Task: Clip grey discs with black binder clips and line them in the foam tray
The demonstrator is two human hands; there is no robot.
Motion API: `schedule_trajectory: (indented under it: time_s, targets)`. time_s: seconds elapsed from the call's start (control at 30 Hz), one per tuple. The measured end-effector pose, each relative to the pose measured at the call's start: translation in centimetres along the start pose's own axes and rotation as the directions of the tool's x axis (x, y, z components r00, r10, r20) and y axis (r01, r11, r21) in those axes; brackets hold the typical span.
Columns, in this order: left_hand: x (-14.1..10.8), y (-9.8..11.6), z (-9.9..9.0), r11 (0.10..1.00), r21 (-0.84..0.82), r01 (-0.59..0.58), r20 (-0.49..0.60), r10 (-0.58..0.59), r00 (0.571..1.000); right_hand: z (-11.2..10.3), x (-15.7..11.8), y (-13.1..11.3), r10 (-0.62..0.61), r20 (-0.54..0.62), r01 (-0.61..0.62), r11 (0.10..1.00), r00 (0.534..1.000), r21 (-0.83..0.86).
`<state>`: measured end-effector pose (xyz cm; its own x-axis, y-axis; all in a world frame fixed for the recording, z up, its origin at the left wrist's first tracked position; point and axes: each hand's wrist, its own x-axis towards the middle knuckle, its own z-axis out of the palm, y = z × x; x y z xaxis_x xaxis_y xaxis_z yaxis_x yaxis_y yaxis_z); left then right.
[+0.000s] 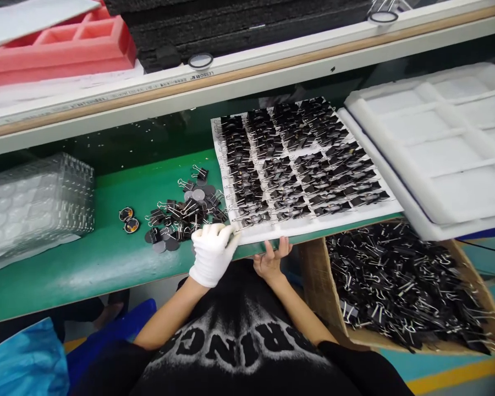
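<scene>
My left hand [213, 250], in a white glove, is at the near left corner of a white foam tray [280, 232]. Its fingers are curled with thumb and forefinger pinched together; what lies between them is hidden. Rows of black binder clips [280, 175] with wire handles fill the tray, pressed onto dark pieces. My right hand [270, 263] is bare, its fingers apart at the tray's front edge. Beside my left hand lies a heap of loose binder clips [183, 212] mixed with grey discs [172, 243].
Two small round parts [131, 225] lie on the green table [107, 258]. Clear plastic trays [37, 198] are stacked at left. White divided trays [445, 143] sit at right, above a cardboard box [332, 291] full of binder clips. A shelf rail [247, 69] crosses behind, with red foam [86, 49] on it.
</scene>
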<state>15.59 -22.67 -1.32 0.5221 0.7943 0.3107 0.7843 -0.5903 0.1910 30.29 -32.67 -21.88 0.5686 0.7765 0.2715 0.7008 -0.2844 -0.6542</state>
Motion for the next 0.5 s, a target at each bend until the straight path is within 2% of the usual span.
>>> schedule_trajectory:
  time_s: [0.1, 0.23, 0.3, 0.43, 0.5]
  targets:
    - [0.1, 0.3, 0.3, 0.999, 0.027, 0.045, -0.053, -0.043, 0.998, 0.9, 0.2, 0.8, 0.026, 0.002, -0.026, 0.999, 1.0, -0.026]
    - [0.9, 0.6, 0.5, 0.998, 0.061, -0.002, -0.098, 0.008, 0.995, 2.3, 0.1, 2.1, 0.036, 0.027, -0.036, 0.999, 0.999, -0.022]
    - [0.5, 0.3, 0.4, 0.997, 0.076, -0.016, -0.125, 0.025, 0.992, 3.1, 0.1, 2.8, 0.027, 0.035, -0.026, 1.0, 0.999, -0.015]
    - [-2.0, -1.8, 0.5, 0.985, 0.157, 0.072, -0.21, -0.038, 0.977, 4.6, 0.0, 3.8, -0.04, -0.127, 0.038, 0.999, 0.991, -0.02]
    - [-2.9, -3.5, 0.7, 0.97, 0.199, 0.141, -0.237, -0.092, 0.967, 4.8, -0.4, 4.0, -0.086, -0.162, 0.083, 0.996, 0.983, -0.024]
